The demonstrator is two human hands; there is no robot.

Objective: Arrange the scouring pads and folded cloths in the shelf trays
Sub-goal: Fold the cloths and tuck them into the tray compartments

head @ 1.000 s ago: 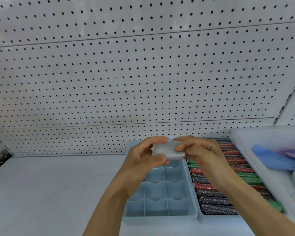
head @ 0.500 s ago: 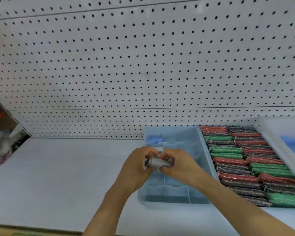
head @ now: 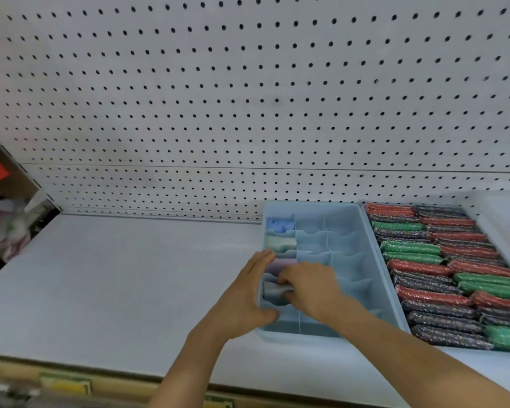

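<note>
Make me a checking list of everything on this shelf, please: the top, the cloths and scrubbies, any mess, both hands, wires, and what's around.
Surface: white shelf, bare to the left of the trays.
Job's things: divided blue tray holds folded cloths down its left column: blue cloth, pale green cloth, pinkish cloth, grey cloth. Tray of scouring pads beside it, packed in red, green and dark rows.
Clutter: nothing seen on the shelf.
Hands: left hand rests against the tray's left wall; right hand pinches the grey cloth in its compartment.
Cables: something red at far left, too blurred to tell.
Surroundings: white pegboard behind; clear bin at far right.
</note>
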